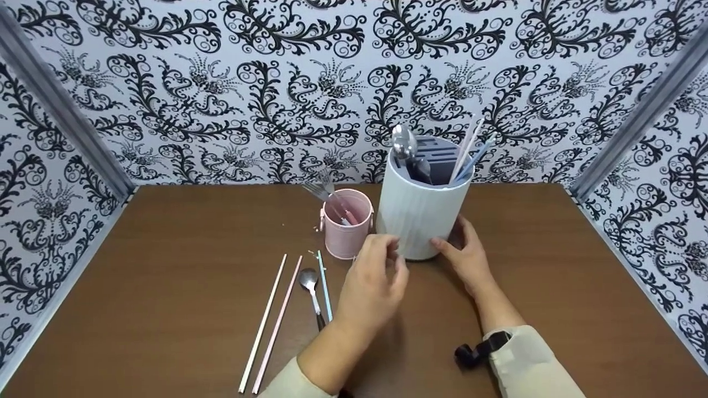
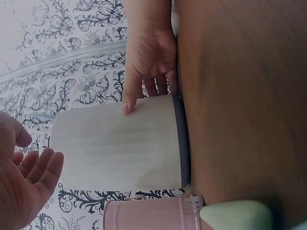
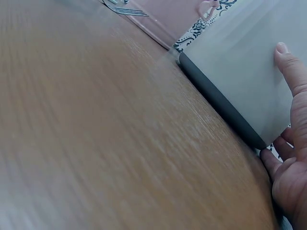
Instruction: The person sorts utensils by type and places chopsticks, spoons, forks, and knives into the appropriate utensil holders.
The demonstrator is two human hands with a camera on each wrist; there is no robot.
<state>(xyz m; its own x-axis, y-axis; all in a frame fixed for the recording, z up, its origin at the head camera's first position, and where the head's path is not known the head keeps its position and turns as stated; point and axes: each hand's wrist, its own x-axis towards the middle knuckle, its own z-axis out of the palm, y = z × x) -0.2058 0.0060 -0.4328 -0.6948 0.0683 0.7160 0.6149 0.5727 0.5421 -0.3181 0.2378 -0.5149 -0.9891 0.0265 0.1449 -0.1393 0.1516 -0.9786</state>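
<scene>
My right hand grips the lower right side of a white oval utensil holder, thumb on the front and fingers round the back. Its dark base rests on the table; spoons and thin chopsticks stand in its grey slotted top. My left hand hovers in front of the holder, fingers loosely bent and nothing in them, as the left wrist view also shows. Close by that hand stands a pink cup with forks in it, prongs up.
Left of my left forearm lie a white chopstick, a pink chopstick, a dark-handled spoon and a blue chopstick on the brown table. A patterned wall rises behind the holder.
</scene>
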